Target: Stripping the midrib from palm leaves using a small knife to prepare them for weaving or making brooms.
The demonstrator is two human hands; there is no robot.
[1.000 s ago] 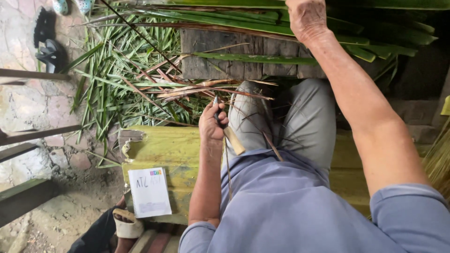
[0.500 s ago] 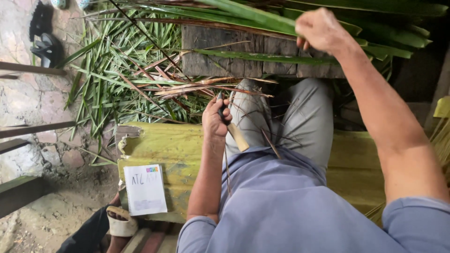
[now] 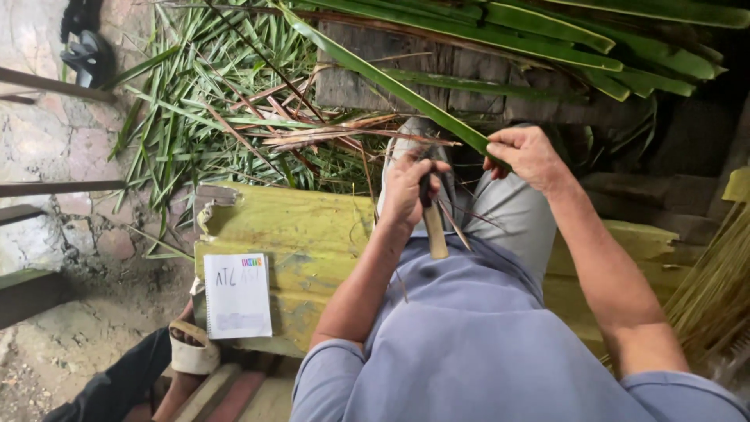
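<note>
The right hand (image 3: 525, 156) is pinched shut on the near end of a long green palm leaf (image 3: 391, 82), which runs up and to the left from the fingers, over the grey trousers (image 3: 512, 211) and across the heap of cut leaves (image 3: 211, 117) on the ground. The left hand (image 3: 406, 191) is closed around a small knife (image 3: 432, 223) — its pale wooden handle sticks out below the fist, pointing toward the body, and the blade end is hidden behind the fingers. The two hands sit close together over the knees, not touching.

The leaf looks light and bendy along its length yet stiffer down the middle, where the rib runs; held only at its end it would likely droop and swing. Its surface looks smooth and a little glossy, so a firm pinch near the base, with the rib between thumb and forefinger, seems the safest hold. The edges may be sharp, and the thin blade tears easily along the grain — gripping across the rib rather than by one side should keep it whole.

Beside the left arm a white notebook (image 3: 237, 295) lies on the yellow-green bench (image 3: 305, 234). A bundle of thin dry sticks (image 3: 715, 289) stands at the far right.
</note>
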